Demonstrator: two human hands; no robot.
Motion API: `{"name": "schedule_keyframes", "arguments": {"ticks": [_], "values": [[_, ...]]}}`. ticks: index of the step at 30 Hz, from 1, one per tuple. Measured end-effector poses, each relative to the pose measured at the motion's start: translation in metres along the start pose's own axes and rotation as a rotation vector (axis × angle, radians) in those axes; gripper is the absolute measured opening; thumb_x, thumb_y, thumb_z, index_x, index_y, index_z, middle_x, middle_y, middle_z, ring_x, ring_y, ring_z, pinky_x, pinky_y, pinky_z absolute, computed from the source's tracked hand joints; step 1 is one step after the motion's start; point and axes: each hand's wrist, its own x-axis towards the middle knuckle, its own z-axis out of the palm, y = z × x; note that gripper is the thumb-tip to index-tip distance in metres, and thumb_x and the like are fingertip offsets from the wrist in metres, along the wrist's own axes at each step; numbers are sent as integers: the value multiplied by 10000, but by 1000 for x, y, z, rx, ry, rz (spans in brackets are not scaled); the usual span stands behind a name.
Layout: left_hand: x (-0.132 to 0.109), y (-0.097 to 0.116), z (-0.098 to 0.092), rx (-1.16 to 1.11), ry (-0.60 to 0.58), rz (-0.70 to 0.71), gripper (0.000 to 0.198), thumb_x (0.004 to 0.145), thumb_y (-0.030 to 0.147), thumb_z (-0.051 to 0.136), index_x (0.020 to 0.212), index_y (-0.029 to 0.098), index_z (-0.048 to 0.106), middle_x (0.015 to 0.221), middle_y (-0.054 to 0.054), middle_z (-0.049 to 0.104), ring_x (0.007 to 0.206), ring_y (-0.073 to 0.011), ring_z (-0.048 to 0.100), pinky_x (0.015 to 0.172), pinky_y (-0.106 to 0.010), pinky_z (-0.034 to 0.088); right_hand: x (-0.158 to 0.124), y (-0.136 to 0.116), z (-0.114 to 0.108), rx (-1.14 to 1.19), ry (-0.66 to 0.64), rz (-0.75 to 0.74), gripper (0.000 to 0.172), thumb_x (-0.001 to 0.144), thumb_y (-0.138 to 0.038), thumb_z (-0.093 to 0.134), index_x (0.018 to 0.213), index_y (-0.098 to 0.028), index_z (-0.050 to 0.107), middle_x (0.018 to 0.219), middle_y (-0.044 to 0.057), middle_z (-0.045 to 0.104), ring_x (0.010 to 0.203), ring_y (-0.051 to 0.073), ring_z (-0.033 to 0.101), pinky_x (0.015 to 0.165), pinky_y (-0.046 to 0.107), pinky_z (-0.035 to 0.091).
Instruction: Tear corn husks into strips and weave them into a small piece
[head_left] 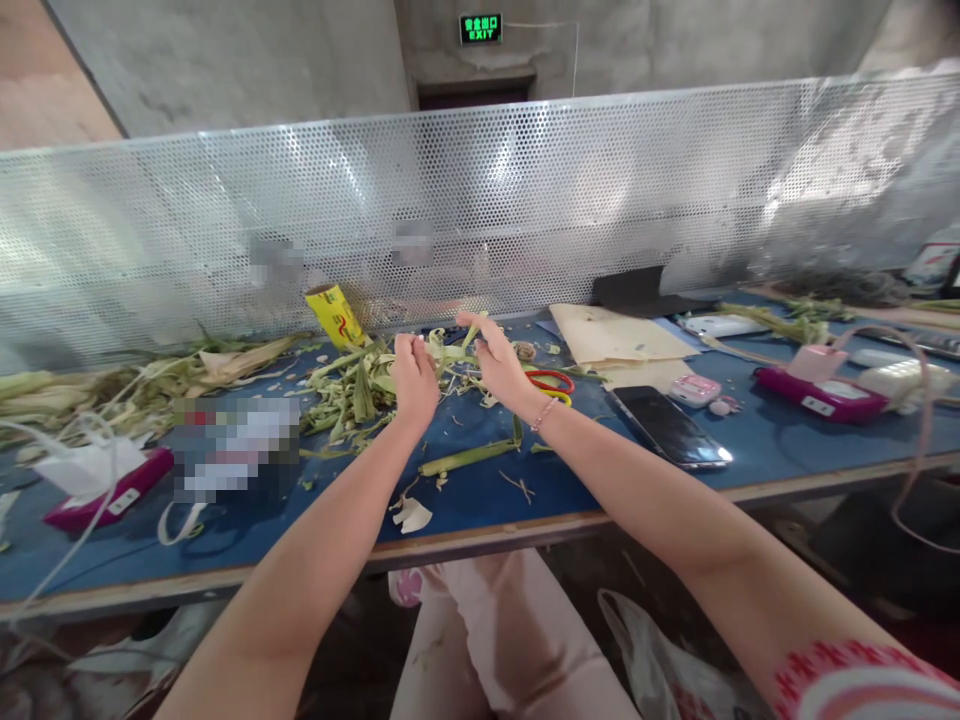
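My left hand (415, 382) is over the right side of a heap of green leaf scraps (349, 395), fingers bent and pressed together; what they hold, if anything, is hidden. Just to its right, my right hand (496, 362) has its fingers stretched out and the thumb apart. A pale green leaf strip (450, 352) lies between the two hands, and whether either grips it is unclear. Red and yellow scissor-like handles (553, 385) show beside my right wrist. Nearer me on the blue tabletop (480, 500) are a green stalk (471, 458) and a dry pale flake (412, 514).
A yellow tube (335, 316) leans near the perforated metal screen (525, 200). Husks (225, 368) and a magenta power strip (112, 493) lie left. Rightward are brown paper (619, 335), a black phone (669, 427), a pink case (694, 390) and another power strip (821, 395).
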Motion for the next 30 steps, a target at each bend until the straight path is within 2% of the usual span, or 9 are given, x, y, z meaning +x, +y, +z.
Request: {"name": "schedule_keyframes", "arguments": {"ticks": [4, 8, 10, 14, 18, 23, 27, 30], "values": [[2, -5, 2, 3, -1, 5, 157, 866, 338, 340, 761, 223, 360, 487, 64, 377, 451, -100, 383, 545, -255, 279, 1, 2, -5, -18, -45, 18, 579, 696, 8, 320, 1224, -211, 410, 1266, 49, 465, 1221, 134, 373, 1068, 376, 267], [3, -9, 4, -3, 16, -18, 179, 872, 354, 315, 753, 224, 346, 471, 65, 377, 443, -104, 387, 532, -259, 293, 1, 4, -8, -7, -108, 45, 629, 695, -8, 352, 1287, -220, 342, 1348, 67, 379, 1263, 173, 323, 940, 363, 425], [4, -10, 4, -27, 28, -36, 189, 875, 353, 296, 740, 228, 340, 459, 66, 373, 441, -105, 395, 533, -256, 304, 1, 6, -9, 2, -125, 37, 657, 686, -10, 364, 1305, -229, 322, 1369, 68, 353, 1272, 187, 309, 879, 352, 465], [8, -12, 3, -89, 61, -97, 186, 872, 356, 301, 739, 234, 347, 429, 71, 377, 411, -100, 384, 518, -248, 312, 1, 10, -12, -3, -137, 38, 659, 676, -1, 356, 1298, -218, 335, 1364, 69, 360, 1277, 182, 300, 828, 315, 490], [10, -15, 3, -191, 75, -214, 203, 874, 391, 294, 788, 230, 383, 441, 68, 410, 390, -83, 369, 465, -226, 301, 1, 12, -12, -4, -133, 43, 642, 676, 5, 349, 1278, -218, 356, 1342, 69, 388, 1251, 178, 340, 818, 306, 493], [9, -14, 4, -386, 81, -316, 243, 831, 464, 378, 813, 224, 410, 461, 80, 411, 366, -54, 351, 401, -179, 276, 1, 12, -12, -22, -125, 31, 619, 692, -4, 354, 1273, -217, 358, 1329, 69, 398, 1238, 184, 356, 831, 315, 493], [9, -9, 6, -631, -13, -527, 352, 785, 564, 384, 805, 214, 419, 469, 65, 441, 346, -56, 362, 366, -184, 283, 0, 12, -12, -74, -106, 0, 633, 694, -2, 342, 1286, -225, 344, 1323, 50, 407, 1260, 184, 326, 970, 393, 410], [10, -7, 8, -699, -187, -733, 420, 750, 609, 396, 729, 191, 440, 497, 19, 494, 364, -74, 409, 382, -216, 340, -1, 12, -11, -105, -121, -37, 638, 696, -1, 334, 1294, -222, 335, 1320, 46, 411, 1263, 178, 324, 1032, 417, 342]]}}
